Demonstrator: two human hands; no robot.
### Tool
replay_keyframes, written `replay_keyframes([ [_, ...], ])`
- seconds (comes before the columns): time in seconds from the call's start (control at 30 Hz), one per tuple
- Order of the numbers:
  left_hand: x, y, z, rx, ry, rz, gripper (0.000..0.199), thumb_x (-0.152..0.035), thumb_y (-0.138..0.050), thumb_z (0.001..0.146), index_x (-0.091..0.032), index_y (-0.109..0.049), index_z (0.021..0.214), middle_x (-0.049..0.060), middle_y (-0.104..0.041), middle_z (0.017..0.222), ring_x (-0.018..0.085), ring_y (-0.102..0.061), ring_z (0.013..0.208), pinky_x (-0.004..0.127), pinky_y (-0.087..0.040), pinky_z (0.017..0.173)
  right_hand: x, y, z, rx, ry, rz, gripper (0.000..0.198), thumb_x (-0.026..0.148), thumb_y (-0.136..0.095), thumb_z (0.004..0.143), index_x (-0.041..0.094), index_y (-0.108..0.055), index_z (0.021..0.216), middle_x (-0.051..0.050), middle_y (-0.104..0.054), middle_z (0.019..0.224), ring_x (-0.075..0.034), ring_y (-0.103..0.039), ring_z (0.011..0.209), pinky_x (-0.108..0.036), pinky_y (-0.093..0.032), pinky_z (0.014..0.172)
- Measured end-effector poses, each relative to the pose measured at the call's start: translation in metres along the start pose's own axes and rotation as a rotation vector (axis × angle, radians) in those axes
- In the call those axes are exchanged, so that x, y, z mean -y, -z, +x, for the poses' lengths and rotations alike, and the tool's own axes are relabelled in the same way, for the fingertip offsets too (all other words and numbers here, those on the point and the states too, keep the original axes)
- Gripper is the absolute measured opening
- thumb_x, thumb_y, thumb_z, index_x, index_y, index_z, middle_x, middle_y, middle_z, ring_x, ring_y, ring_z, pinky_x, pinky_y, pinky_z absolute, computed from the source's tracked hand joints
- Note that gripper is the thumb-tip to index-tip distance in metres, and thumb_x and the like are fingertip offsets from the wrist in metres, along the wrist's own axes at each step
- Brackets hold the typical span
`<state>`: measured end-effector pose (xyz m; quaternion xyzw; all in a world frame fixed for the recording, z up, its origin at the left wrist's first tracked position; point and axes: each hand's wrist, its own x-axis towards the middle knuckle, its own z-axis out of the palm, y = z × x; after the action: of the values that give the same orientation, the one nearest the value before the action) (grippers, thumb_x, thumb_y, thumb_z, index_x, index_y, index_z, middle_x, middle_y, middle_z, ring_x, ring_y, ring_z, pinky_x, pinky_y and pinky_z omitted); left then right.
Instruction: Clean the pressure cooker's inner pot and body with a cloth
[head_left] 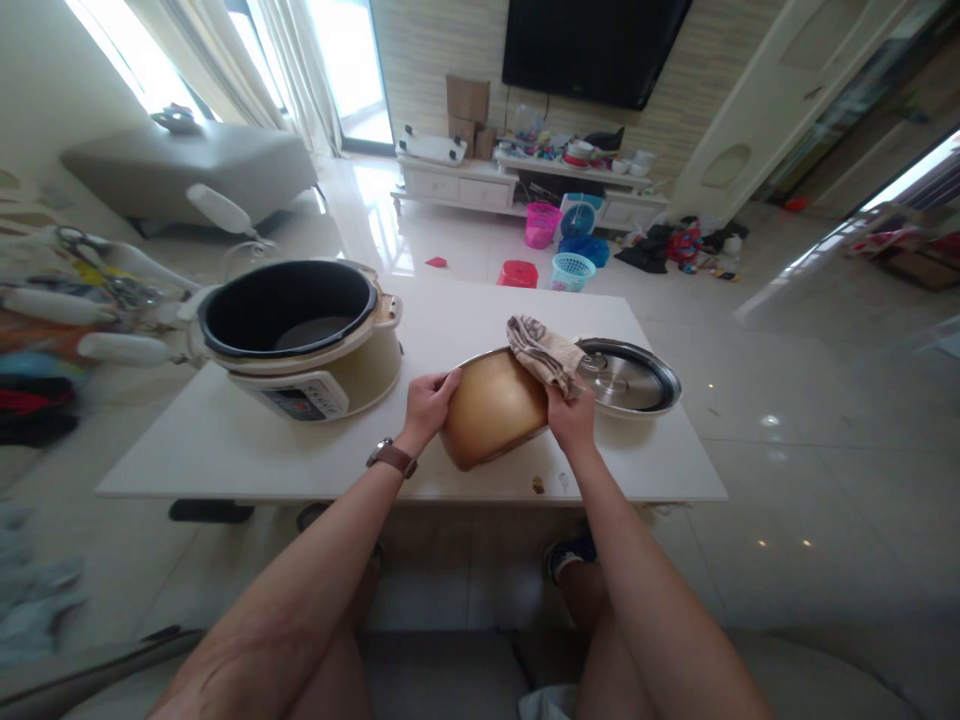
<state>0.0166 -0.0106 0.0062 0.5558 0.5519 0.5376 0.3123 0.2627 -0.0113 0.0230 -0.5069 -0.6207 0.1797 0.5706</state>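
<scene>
Tilted on its side above the white table (247, 470) is a gold-coloured inner pot (499, 405), its outer wall facing me. My left hand (429, 408) grips its left edge, with the thumb on the rim. At the right edge my right hand (571, 415) is closed on a striped, folded cloth (546, 352) and against the pot's side. The cloth drapes over the rim. A cream electric cooker body (367, 365), without a lid and dark inside, stands to the left. Its round metal lid (628, 378) lies on the table to the right. The pot's inside is hidden.
Two small stickers or bits (538, 485) lie near the table's front edge. Beyond it are a red stool (518, 273), a light-blue basket (573, 272) and a pink basket (541, 225). A white TV cabinet (465, 188) lines the wall. White-handled items (124, 348) crowd the left.
</scene>
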Motion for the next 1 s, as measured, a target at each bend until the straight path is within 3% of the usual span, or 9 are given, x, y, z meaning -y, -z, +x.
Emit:
replay_keyframes([
  [0.1,0.010,0.002,-0.004,-0.046,-0.004,-0.011,0.062,-0.066,-0.057,0.089,-0.023,-0.029,0.056,-0.003,-0.022,0.058,0.011,-0.020,0.059,0.031,-0.017,0.055,-0.003,-0.003,0.002,-0.021,-0.038,0.053,0.027,0.039,-0.066,0.095,0.023,-0.078,0.112,-0.011,-0.082,0.119,-0.030,-0.073,0.123,-0.050,-0.051,0.117],
  [0.3,0.026,0.010,-0.011,-0.054,0.000,-0.005,0.061,-0.070,-0.051,0.089,-0.024,-0.028,0.056,-0.003,-0.024,0.058,0.012,-0.022,0.058,0.031,-0.018,0.057,-0.009,-0.005,0.001,-0.031,-0.061,0.068,0.029,0.036,-0.069,0.092,0.022,-0.079,0.115,-0.011,-0.082,0.122,-0.030,-0.073,0.124,-0.051,-0.051,0.117],
  [0.5,0.010,0.017,-0.002,0.028,-0.039,0.010,0.053,-0.059,-0.052,0.091,-0.023,-0.029,0.059,-0.003,-0.025,0.060,0.012,-0.024,0.059,0.031,-0.018,0.057,-0.006,-0.005,0.000,-0.046,-0.070,0.069,0.028,0.034,-0.069,0.091,0.021,-0.079,0.114,-0.011,-0.082,0.121,-0.030,-0.074,0.123,-0.051,-0.052,0.117],
  [0.67,-0.005,0.010,0.003,0.031,-0.056,0.033,0.054,-0.056,-0.055,0.091,-0.023,-0.031,0.057,-0.003,-0.025,0.059,0.012,-0.025,0.059,0.031,-0.018,0.058,-0.002,-0.005,-0.001,-0.018,-0.056,0.052,0.029,0.036,-0.067,0.093,0.022,-0.080,0.115,-0.011,-0.082,0.122,-0.030,-0.074,0.123,-0.051,-0.053,0.116],
  [1.0,-0.006,0.007,0.002,0.027,-0.042,0.011,0.054,-0.055,-0.056,0.090,-0.023,-0.029,0.057,-0.003,-0.024,0.059,0.012,-0.024,0.058,0.031,-0.018,0.057,-0.005,-0.007,-0.002,-0.051,-0.062,0.033,0.032,0.037,-0.067,0.093,0.021,-0.079,0.117,-0.012,-0.081,0.125,-0.031,-0.074,0.123,-0.051,-0.053,0.116],
])
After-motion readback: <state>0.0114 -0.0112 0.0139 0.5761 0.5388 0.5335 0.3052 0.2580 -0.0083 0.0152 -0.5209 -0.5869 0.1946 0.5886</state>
